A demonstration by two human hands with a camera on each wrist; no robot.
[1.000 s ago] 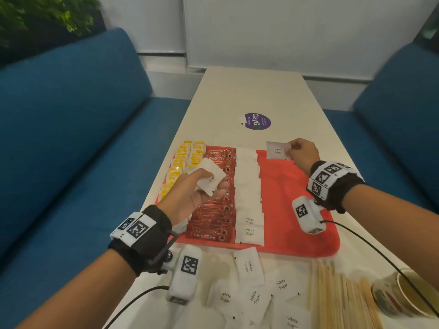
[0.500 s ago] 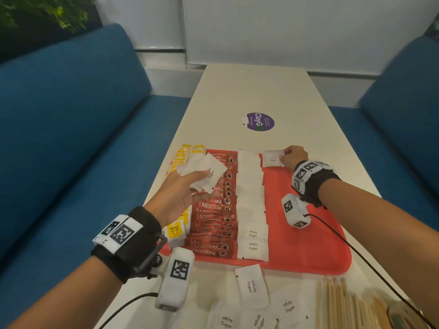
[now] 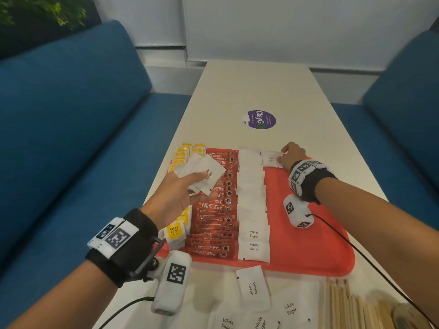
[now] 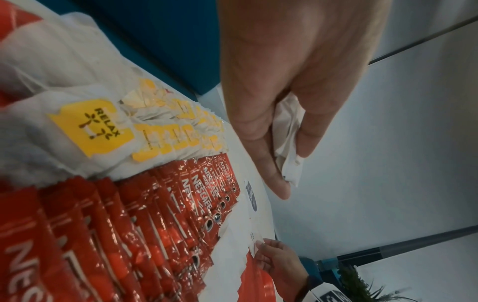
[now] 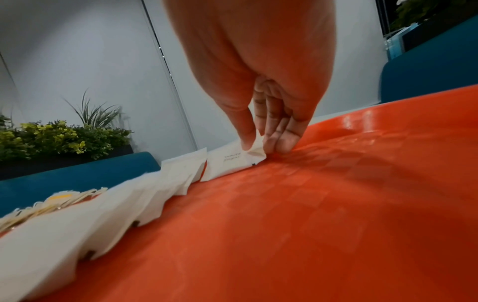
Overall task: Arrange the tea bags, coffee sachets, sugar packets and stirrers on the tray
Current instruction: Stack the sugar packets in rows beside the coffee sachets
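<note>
Partly, stirrers point(image 3: 344, 305) cropped, cup blurred

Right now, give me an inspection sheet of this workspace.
Surface: pale table bearing a red tray.
Job's things: tea bags, coffee sachets and sugar packets in columns on the tray; loose sugar packets and stirrers off it.
Clutter: purple sticker.
Hands: left hand holds a stack of packets; right hand pinches one packet at the tray's far edge.
Cables: black wrist cables.
Surroundings: blue sofas, plants.
</note>
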